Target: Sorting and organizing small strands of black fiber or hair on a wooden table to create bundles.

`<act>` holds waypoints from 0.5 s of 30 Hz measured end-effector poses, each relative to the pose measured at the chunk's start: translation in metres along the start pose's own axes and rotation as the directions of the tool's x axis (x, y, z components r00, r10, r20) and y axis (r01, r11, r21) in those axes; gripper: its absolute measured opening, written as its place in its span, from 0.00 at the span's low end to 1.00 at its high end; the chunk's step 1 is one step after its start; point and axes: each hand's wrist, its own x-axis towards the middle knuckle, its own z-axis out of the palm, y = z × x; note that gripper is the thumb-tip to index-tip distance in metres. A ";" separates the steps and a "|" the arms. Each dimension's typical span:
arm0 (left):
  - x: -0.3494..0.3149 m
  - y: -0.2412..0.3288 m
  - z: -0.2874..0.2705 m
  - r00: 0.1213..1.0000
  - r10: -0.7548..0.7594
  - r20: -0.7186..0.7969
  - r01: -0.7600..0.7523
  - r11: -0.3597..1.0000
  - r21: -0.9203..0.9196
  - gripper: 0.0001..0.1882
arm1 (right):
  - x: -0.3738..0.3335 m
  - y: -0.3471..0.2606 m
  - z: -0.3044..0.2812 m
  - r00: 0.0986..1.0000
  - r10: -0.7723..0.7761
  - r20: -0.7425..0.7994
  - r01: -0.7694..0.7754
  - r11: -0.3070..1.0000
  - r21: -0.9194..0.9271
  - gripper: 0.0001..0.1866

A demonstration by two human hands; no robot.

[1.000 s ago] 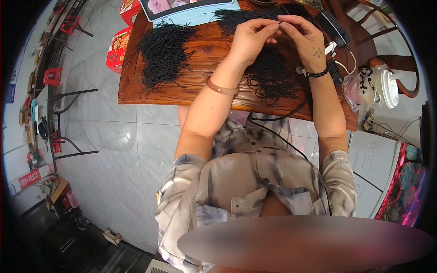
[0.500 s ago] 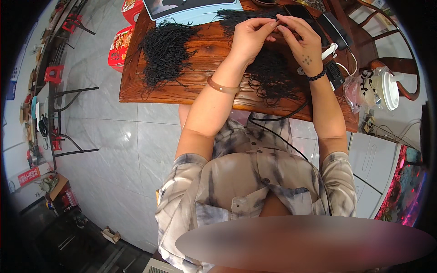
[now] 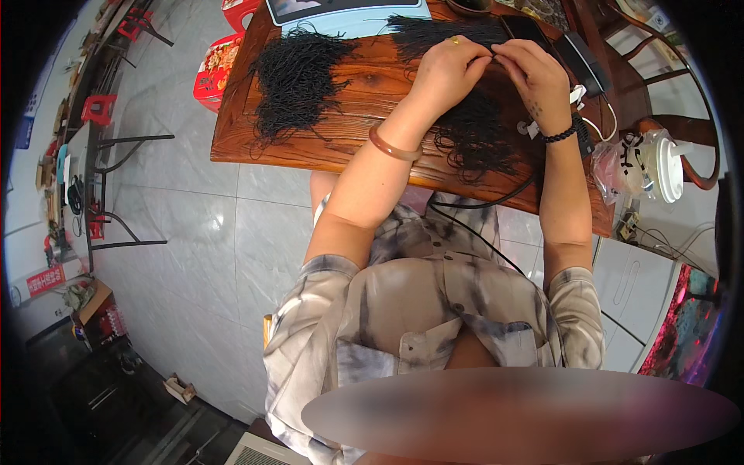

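Note:
Over the far part of a brown wooden table point(image 3: 372, 81), my left hand point(image 3: 451, 74) and my right hand point(image 3: 535, 81) meet fingertip to fingertip. Each one pinches, and a bit of thin black cord point(image 3: 492, 54) shows between the tips; most of it is hidden by the fingers. Below my hands lies a loose bundle of black cords point(image 3: 477, 139). A larger tangled pile of black cords point(image 3: 298, 85) sits to the left. Behind my left hand, another bundle of black cords point(image 3: 418, 35) stretches across the table.
A light blue stand with a screen point(image 3: 349, 23) is at the back. A phone point(image 3: 527, 31), a black box-shaped device point(image 3: 583, 62) and a white cable lie on the right, near a lidded cup in a plastic bag point(image 3: 643, 167). Red boxes point(image 3: 217, 70) stand beyond the left edge.
The view has shifted slightly, so the table sits farther right. My left hand has turned its back more upward, and the fingertips of both hands stay close together.

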 end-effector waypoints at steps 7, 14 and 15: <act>-0.001 -0.001 0.000 0.998 0.009 0.068 -0.012 0.999 0.049 0.05 | -0.002 -0.006 0.000 0.997 -0.044 0.068 0.054 0.987 -0.150 0.07; 0.000 -0.001 -0.001 0.998 0.014 0.068 -0.018 0.999 0.049 0.05 | -0.004 -0.002 0.000 0.994 -0.009 0.111 0.024 0.991 -0.133 0.06; 0.001 -0.001 -0.002 0.996 -0.003 0.086 0.000 0.999 0.039 0.06 | -0.004 0.000 0.000 0.994 -0.006 0.112 0.016 0.996 -0.088 0.06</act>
